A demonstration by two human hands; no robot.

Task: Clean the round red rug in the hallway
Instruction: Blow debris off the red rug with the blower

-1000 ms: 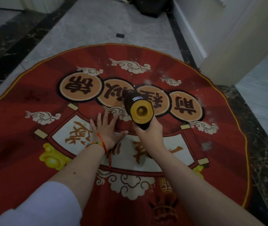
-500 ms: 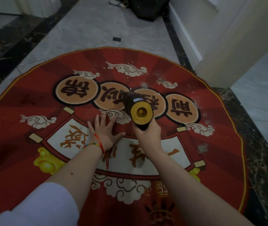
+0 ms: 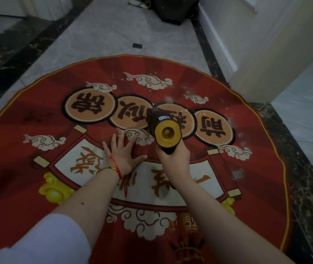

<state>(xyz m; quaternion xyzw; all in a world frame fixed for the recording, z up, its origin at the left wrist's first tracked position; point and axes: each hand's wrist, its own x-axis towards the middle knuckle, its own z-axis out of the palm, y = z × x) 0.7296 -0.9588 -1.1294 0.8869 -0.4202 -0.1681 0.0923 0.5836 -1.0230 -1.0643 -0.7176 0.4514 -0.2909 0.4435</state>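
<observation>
The round red rug (image 3: pixel 37 115) with gold trim, clouds and brown characters fills the floor in front of me. My left hand (image 3: pixel 122 153) lies flat on it near the middle, fingers spread and straight. My right hand (image 3: pixel 173 161) grips the handle of a black handheld blower (image 3: pixel 163 128) with a yellow rear fan grille; its nozzle points away from me, low over the rug. Pale dust and small white bits (image 3: pixel 237 173) are scattered over the rug's far right part.
Grey marble floor (image 3: pixel 113 35) with a dark border runs ahead. A white wall corner (image 3: pixel 277 54) stands close to the rug's right edge. A black bag (image 3: pixel 174 10) and cables lie at the hallway's far end.
The view has tilted so the rug sits lower in the frame. Both hands and the blower keep nearly the same place on the rug.
</observation>
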